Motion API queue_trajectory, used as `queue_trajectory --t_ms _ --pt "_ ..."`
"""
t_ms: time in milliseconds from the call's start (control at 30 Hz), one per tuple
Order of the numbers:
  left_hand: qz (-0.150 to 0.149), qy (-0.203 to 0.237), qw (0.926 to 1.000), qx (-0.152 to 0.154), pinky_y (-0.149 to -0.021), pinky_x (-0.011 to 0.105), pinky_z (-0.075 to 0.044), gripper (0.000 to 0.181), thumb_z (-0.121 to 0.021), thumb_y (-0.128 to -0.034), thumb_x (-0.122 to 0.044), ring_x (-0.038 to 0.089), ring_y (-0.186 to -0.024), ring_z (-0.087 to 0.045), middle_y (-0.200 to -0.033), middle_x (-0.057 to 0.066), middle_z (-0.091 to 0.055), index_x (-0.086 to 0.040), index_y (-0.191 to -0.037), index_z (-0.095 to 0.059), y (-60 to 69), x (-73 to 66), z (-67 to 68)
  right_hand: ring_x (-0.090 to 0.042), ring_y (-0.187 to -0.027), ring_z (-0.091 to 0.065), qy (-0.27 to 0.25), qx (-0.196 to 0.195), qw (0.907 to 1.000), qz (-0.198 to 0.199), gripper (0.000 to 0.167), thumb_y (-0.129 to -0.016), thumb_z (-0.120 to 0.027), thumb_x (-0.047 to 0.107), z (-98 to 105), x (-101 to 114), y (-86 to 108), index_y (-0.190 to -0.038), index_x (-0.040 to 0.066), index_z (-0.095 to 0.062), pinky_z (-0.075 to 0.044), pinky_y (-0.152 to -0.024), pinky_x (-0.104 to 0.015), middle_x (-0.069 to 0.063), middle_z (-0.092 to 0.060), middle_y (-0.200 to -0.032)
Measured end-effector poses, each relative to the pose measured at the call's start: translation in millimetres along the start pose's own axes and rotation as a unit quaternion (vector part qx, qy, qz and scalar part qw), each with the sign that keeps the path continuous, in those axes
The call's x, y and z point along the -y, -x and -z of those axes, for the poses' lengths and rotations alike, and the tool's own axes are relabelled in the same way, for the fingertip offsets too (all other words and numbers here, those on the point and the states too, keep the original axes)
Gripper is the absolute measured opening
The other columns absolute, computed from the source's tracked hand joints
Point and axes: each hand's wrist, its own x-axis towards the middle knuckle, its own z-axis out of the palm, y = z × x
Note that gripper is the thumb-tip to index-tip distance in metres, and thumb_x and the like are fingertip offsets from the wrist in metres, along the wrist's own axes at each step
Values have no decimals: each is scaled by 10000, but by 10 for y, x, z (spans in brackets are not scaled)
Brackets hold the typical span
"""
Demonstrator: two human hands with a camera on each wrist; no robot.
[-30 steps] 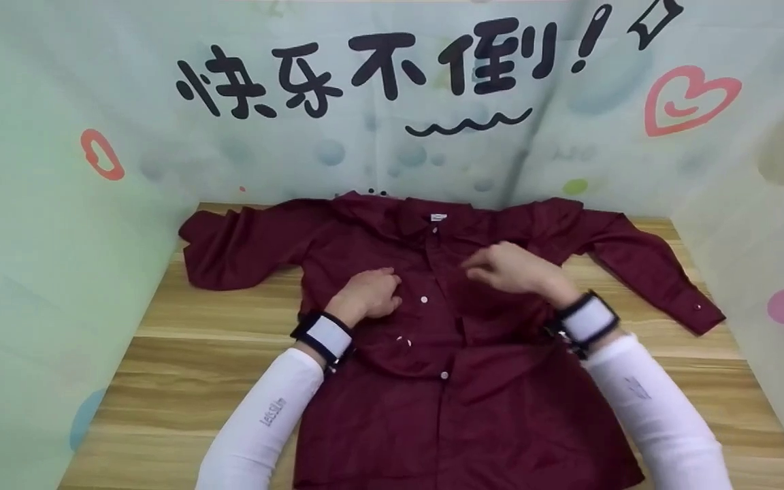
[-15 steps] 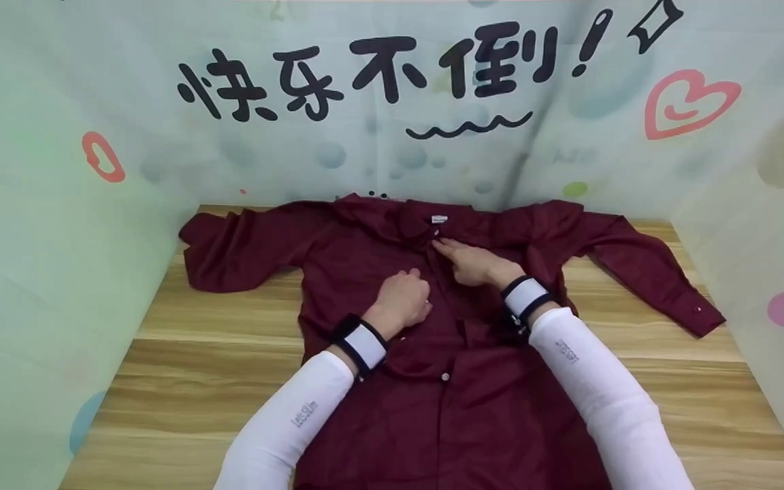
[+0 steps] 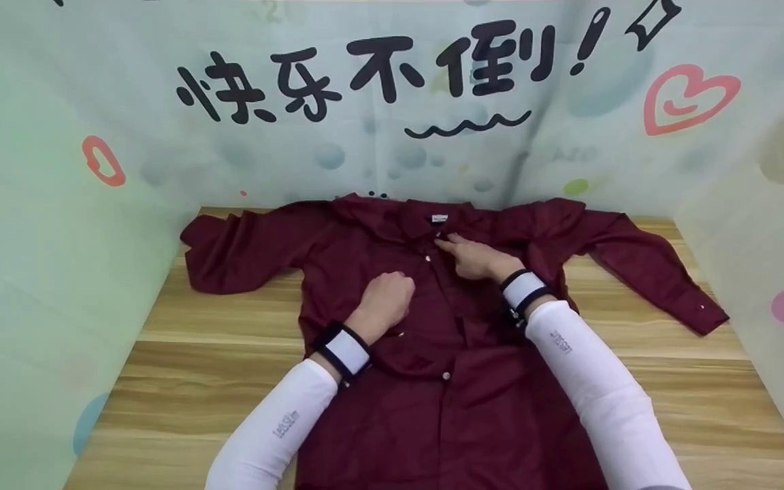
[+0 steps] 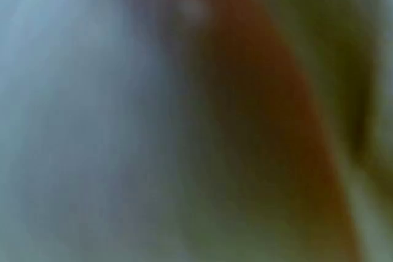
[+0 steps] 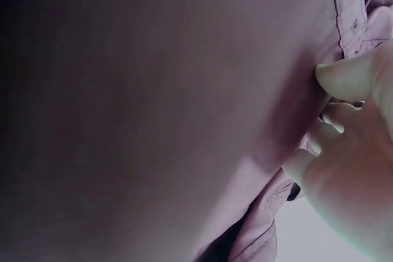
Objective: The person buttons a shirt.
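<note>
Fingers straight, the right hand [image 3: 479,258] touched the maroon shirt [image 3: 487,408]; eight o'clock from there, the left hand [image 3: 384,301] curled — any grip indiscernible.

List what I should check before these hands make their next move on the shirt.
1. Maroon button-up shirt front side up, collar toward the printed backdrop: ok.
2. Right hand at the upper front, near the collar: ok.
3. Left hand has a firm grip on the cloth: cannot tell; its fingertips are hidden and the left wrist view is blurred.
4. Sleeve at the person's left laid out straight: not ok, bunched.
5. Sleeve at the person's right extended, cuff showing: ok.
6. Front smooth at the waist: not ok, rumpled above the lower white button.
</note>
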Motion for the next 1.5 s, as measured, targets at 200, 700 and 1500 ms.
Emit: queue_trajectory --t_ms 200,700,1500 --pt "81 107 9998 -156 -576 393 -536 137 -651 -776 14 309 -691 -643 -757 118 -637 -40 -651 -653 53 127 7 -359 -1356 -294 -86 -88 9999 118 584 -943 -393 33 0 -65 -7 -1512 116 -288 -309 -1060 -436 -222 -210 -1532" --pt "582 1088 9917 -357 -731 418 -516 153 -614 -857 -73 304 -849 -653 -899 107 -692 -47 -914 -753 43 294 182 -260 -726 -660 -3319 -1729 9273 93 341 -1005 -507 239 -19 162 146 -1111 -33 -682 -536 -678 -372 -171 -692 -930" --pt "-1100 570 9899 -685 -649 354 -516 136 -611 -904 -93 243 -721 -621 -806 63 -589 -56 -908 -741 141 36 133 -296 -1063 -577 -7958 -595 6006 -486 437 -1040 -394 305 -51 343 -158 -1316 -33 -398 -491 -847 -353 -208 -469 -1298"
